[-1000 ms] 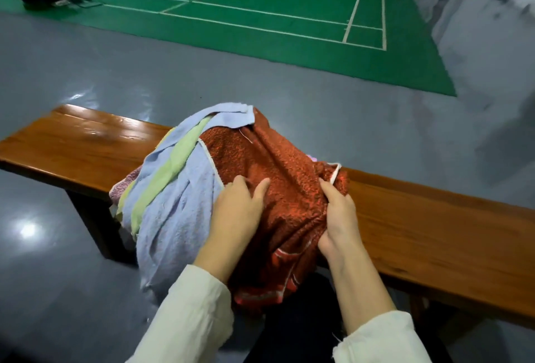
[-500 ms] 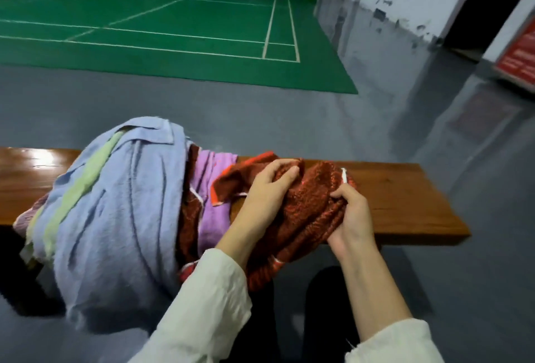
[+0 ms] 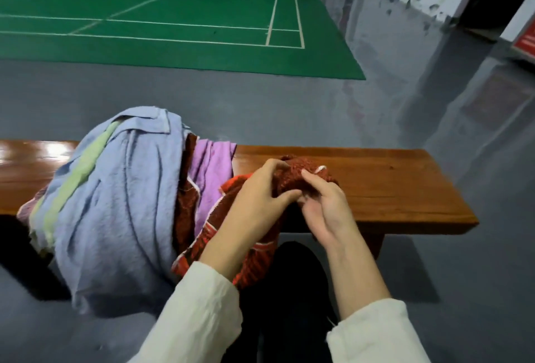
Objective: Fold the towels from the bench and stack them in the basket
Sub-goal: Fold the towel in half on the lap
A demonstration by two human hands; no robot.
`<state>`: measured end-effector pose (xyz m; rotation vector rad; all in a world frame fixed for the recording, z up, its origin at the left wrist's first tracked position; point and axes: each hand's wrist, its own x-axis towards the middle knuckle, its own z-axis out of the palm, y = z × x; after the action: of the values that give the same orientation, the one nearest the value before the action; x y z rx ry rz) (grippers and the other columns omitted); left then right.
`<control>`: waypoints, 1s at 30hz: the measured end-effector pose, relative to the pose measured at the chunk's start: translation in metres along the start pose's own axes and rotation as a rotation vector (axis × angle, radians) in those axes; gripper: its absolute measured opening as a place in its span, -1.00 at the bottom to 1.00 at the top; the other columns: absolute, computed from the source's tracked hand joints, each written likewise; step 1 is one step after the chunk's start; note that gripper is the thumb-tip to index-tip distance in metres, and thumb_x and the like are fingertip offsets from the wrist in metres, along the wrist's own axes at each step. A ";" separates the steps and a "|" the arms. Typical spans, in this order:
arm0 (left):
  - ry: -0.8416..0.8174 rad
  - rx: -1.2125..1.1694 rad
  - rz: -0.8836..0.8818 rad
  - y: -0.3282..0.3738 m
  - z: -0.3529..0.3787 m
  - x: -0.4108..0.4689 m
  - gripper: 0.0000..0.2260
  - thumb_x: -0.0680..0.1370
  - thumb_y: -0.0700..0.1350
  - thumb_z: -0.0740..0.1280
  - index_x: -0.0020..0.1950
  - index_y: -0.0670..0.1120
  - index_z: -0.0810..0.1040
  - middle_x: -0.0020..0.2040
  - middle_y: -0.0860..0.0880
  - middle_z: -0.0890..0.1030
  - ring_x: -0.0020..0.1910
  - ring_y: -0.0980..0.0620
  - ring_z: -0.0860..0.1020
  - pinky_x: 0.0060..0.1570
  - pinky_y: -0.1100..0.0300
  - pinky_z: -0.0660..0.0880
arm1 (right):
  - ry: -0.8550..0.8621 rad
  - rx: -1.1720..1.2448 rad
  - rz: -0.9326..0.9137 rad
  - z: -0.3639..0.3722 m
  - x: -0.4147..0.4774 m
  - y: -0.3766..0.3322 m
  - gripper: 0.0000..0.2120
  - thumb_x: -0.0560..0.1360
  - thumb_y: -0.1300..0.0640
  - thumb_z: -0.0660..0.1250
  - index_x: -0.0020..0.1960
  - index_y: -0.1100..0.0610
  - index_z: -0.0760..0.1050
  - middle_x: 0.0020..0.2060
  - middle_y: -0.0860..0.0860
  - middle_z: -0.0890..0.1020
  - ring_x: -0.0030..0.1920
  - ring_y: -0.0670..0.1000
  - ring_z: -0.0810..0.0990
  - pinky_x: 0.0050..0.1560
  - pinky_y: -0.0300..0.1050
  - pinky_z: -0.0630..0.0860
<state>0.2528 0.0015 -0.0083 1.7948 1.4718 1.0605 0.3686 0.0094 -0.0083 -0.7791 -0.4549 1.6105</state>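
While raised over bench | left hand fingers curl on red towel | right hand pinches its edge

The worktop is glossy, varnished wood. The red towel is coarse, nubbly terry cloth; the blue towel looks softer, matt

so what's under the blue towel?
A purple towel and the red towel poke out from under the blue towel on the bench. Anything deeper is covered.
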 end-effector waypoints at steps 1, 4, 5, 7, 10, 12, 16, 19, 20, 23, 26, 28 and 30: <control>0.059 0.006 -0.016 -0.007 -0.003 -0.002 -0.73 0.45 -0.16 0.44 0.11 -0.04 0.49 -0.13 0.16 0.56 -0.11 0.18 0.53 -0.08 0.47 0.38 | -0.030 0.008 0.012 0.000 0.000 0.001 -0.85 0.53 0.37 0.19 -0.03 0.32 0.54 -0.14 0.18 0.66 -0.10 0.08 0.66 -0.10 -0.16 0.62; 0.130 -0.052 -0.067 -0.024 -0.011 -0.001 -0.86 0.50 -0.24 0.36 -0.02 -0.03 0.53 -0.22 0.16 0.57 -0.21 0.27 0.51 -0.15 0.42 0.37 | -0.006 -0.333 -0.002 -0.001 0.000 0.004 -0.86 0.56 0.28 0.25 -0.11 0.27 0.56 -0.22 0.12 0.67 -0.17 0.02 0.66 -0.10 -0.19 0.61; 0.126 -0.068 -0.075 -0.027 -0.013 -0.001 -0.90 0.51 -0.23 0.36 -0.05 -0.04 0.54 -0.23 0.14 0.58 -0.24 0.29 0.49 -0.15 0.39 0.39 | 0.042 -0.590 -0.085 -0.002 -0.001 0.003 -0.84 0.55 0.21 0.29 -0.16 0.23 0.57 -0.28 0.08 0.66 -0.23 -0.02 0.63 -0.17 -0.22 0.58; 0.100 -0.083 -0.086 -0.027 -0.019 -0.002 -0.95 0.52 -0.16 0.39 -0.04 -0.07 0.57 -0.20 0.07 0.62 -0.23 0.24 0.51 -0.12 0.32 0.43 | 0.155 -0.984 -0.373 -0.003 -0.002 0.000 -0.82 0.52 0.10 0.36 -0.22 0.14 0.55 -0.32 0.03 0.60 -0.26 -0.06 0.56 -0.23 -0.22 0.49; 0.046 -0.137 -0.088 -0.024 -0.026 -0.003 -0.88 0.50 -0.12 0.42 0.01 -0.08 0.60 -0.11 0.04 0.67 -0.09 0.14 0.60 -0.01 0.26 0.50 | 0.006 -1.016 -0.629 0.005 -0.001 -0.001 -0.92 0.49 0.12 0.39 -0.06 -0.02 0.52 -0.07 -0.01 0.60 0.01 -0.07 0.57 0.03 -0.22 0.49; 0.023 -0.164 -0.048 -0.020 -0.031 -0.002 -0.84 0.49 -0.18 0.42 0.06 -0.12 0.59 -0.04 0.00 0.67 0.00 0.09 0.61 0.07 0.23 0.51 | -0.210 -1.015 -0.544 0.010 0.009 0.005 -0.78 0.49 0.14 0.36 0.09 -0.09 0.52 0.05 -0.07 0.61 0.12 -0.10 0.57 0.16 -0.21 0.47; 0.006 -0.242 -0.091 -0.022 -0.045 0.001 -0.79 0.49 -0.23 0.41 0.09 -0.10 0.53 -0.08 -0.03 0.65 -0.06 0.09 0.61 0.01 0.18 0.52 | -0.320 -0.961 -0.281 0.012 0.015 0.006 -0.86 0.50 0.21 0.37 0.05 0.06 0.59 -0.09 -0.05 0.67 -0.04 -0.18 0.62 -0.01 -0.31 0.52; -0.004 -0.097 -0.066 -0.027 -0.056 0.001 -0.83 0.47 -0.28 0.40 -0.01 -0.07 0.55 -0.14 0.03 0.64 -0.14 0.08 0.60 -0.06 0.18 0.52 | -0.304 -0.931 -0.293 0.009 0.016 0.004 -0.92 0.43 0.19 0.45 -0.09 0.06 0.63 -0.20 -0.07 0.68 -0.12 -0.16 0.64 -0.07 -0.27 0.54; 0.008 0.001 -0.053 -0.029 -0.059 0.001 -0.83 0.45 -0.31 0.37 -0.06 -0.06 0.56 -0.15 0.03 0.63 -0.17 0.09 0.58 -0.09 0.21 0.50 | -0.289 -0.952 -0.309 0.009 0.016 0.004 -0.93 0.41 0.18 0.48 -0.15 0.03 0.64 -0.24 -0.10 0.67 -0.15 -0.16 0.63 -0.09 -0.28 0.53; 0.105 0.184 -0.053 -0.033 -0.066 0.002 -0.84 0.42 -0.31 0.33 -0.14 -0.07 0.59 -0.20 0.01 0.62 -0.25 0.14 0.52 -0.18 0.35 0.41 | -0.178 -1.051 -0.389 0.009 0.018 0.004 -0.89 0.42 0.10 0.48 -0.26 -0.02 0.60 -0.27 -0.12 0.64 -0.16 -0.16 0.59 -0.10 -0.27 0.47; 0.161 0.121 -0.099 -0.037 -0.069 0.001 -0.95 0.48 -0.19 0.37 -0.13 -0.06 0.61 -0.27 0.06 0.63 -0.27 0.19 0.53 -0.21 0.32 0.40 | -0.065 -1.117 -0.517 0.007 0.017 0.000 -0.87 0.47 0.08 0.42 -0.25 0.00 0.55 -0.18 -0.08 0.56 -0.10 -0.15 0.54 -0.05 -0.30 0.38; 0.148 0.009 -0.105 -0.034 -0.067 0.002 -0.92 0.54 -0.10 0.36 -0.15 -0.06 0.57 -0.30 0.11 0.60 -0.30 0.23 0.50 -0.22 0.32 0.40 | -0.033 -1.149 -0.521 0.008 0.018 -0.001 -0.86 0.51 0.05 0.37 -0.21 0.05 0.54 -0.14 -0.08 0.54 -0.07 -0.15 0.52 -0.01 -0.24 0.40; 0.110 -0.118 -0.097 -0.025 -0.062 0.003 -0.86 0.58 -0.08 0.30 -0.17 -0.06 0.53 -0.36 0.19 0.54 -0.33 0.28 0.44 -0.23 0.37 0.36 | -0.112 -1.116 -0.456 0.011 0.019 0.004 -0.91 0.51 0.02 0.37 -0.12 0.03 0.54 -0.10 -0.07 0.59 -0.02 -0.11 0.56 0.04 -0.14 0.48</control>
<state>0.1870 0.0073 0.0031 1.5902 1.5118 1.1873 0.3574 0.0280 -0.0079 -1.2671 -1.5526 0.8804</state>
